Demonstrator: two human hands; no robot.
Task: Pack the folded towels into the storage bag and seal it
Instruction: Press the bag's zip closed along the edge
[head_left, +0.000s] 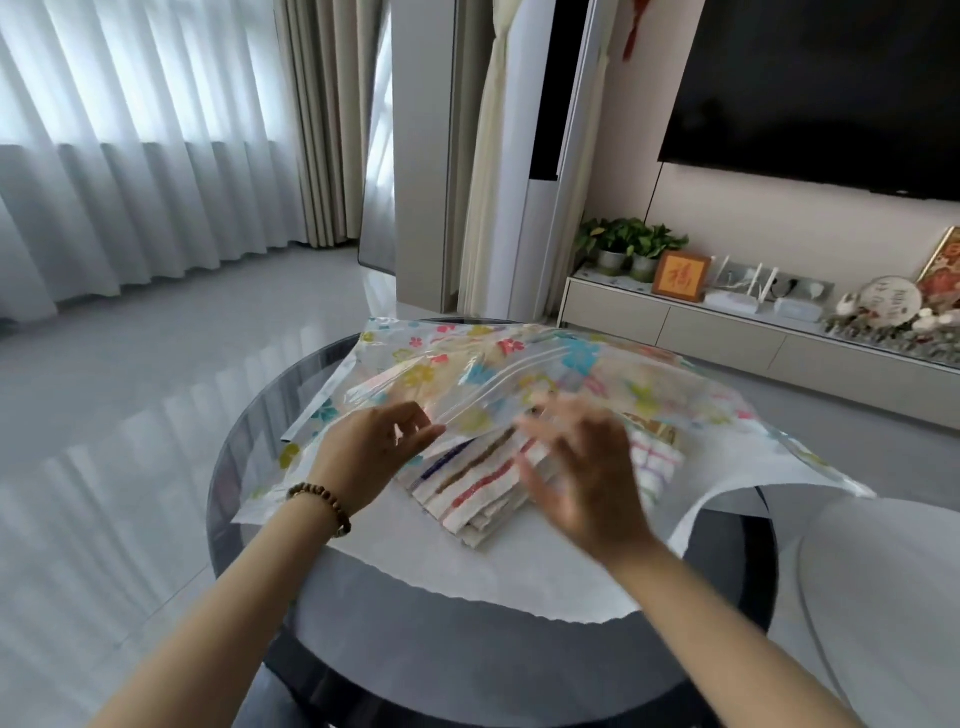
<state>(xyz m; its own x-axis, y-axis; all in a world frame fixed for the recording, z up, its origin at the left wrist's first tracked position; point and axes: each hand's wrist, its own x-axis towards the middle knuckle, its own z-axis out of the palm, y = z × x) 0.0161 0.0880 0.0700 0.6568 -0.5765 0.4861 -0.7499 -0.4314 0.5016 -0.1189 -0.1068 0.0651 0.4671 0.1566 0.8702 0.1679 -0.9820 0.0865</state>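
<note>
Head camera (wide-angle) looks down, forward, close over the table (415, 649).

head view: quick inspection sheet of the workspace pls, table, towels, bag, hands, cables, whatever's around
surface: round dark glass table, white sheet spread across it
job's things: flower-print storage bag lies on the sheet, mouth unsealed; folded striped towels stacked, far end under the bag's upper layer
clutter: nothing seen
grippers: left hand pinches the bag's upper layer; right hand, blurred, fingers spread on the towels
cables: nothing seen on the table; thin lead runs down the wall below the tv
surroundings: low cabinet with potted plants, curtains
</note>
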